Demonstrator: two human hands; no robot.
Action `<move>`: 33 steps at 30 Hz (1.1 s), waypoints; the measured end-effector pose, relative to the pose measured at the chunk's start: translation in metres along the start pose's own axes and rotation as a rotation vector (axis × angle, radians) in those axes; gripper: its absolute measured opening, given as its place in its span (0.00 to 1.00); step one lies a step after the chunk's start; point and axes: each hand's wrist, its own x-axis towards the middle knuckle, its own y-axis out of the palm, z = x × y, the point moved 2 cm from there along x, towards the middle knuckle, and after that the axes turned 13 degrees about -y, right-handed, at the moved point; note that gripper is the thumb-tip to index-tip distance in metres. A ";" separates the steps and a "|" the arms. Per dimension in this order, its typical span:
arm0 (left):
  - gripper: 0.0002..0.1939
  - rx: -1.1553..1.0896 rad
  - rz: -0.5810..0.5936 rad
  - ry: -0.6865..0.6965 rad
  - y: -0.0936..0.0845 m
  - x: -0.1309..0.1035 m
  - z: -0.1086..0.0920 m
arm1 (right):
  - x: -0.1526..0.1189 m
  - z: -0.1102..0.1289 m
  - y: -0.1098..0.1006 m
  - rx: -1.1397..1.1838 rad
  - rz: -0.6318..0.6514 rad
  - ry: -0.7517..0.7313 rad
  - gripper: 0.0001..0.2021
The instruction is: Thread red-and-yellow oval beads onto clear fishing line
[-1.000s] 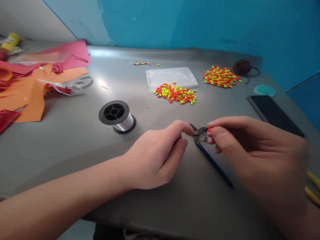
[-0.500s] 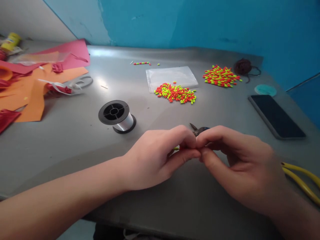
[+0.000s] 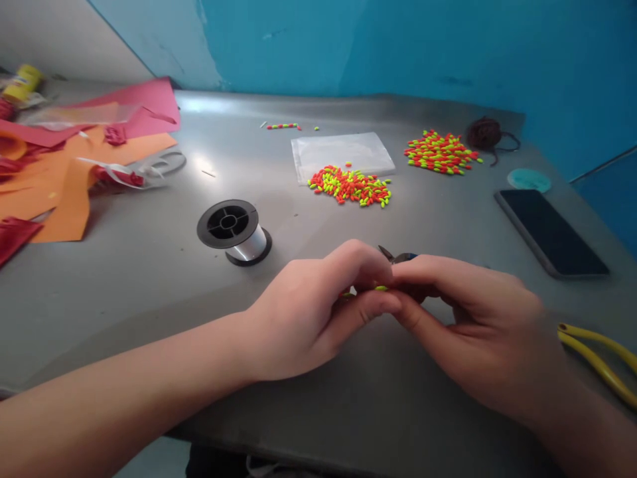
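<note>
My left hand [image 3: 308, 315] is closed in a pinch around small beads; a yellow-green bead [image 3: 381, 288] shows between its thumb and finger. The fingertips of my right hand [image 3: 490, 335] meet it at the same spot, thumb and forefinger pressed together. Whether thread runs through the beads is hidden by my fingers. Just behind the hands lie the pointed metal tips of a cutting tool [image 3: 388, 254], its rest covered by my right hand. Left of them stands a black spool [image 3: 249, 249] of clear line.
Red and yellow-green beads form one pile [image 3: 351, 186] by a clear plastic bag [image 3: 343, 151], another pile [image 3: 440, 153] farther right. A short bead row [image 3: 283, 126] lies behind. Phone [image 3: 552, 232], dark yarn [image 3: 484, 134] and yellow handles [image 3: 597, 358] are right; orange paper [image 3: 70, 212] left.
My left forefinger has risen slightly and my right thumb has shifted a little left against the left thumb. A yellow-green bead now shows between the fingers.
</note>
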 end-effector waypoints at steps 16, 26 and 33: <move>0.05 0.106 -0.069 -0.043 0.000 -0.001 0.001 | -0.001 0.004 -0.002 -0.110 -0.089 0.028 0.07; 0.02 0.186 -0.113 -0.029 -0.001 0.000 0.002 | -0.001 0.002 -0.002 -0.091 -0.093 0.040 0.11; 0.01 0.217 -0.087 -0.023 -0.002 0.002 0.002 | 0.000 0.002 -0.003 -0.107 -0.092 0.005 0.11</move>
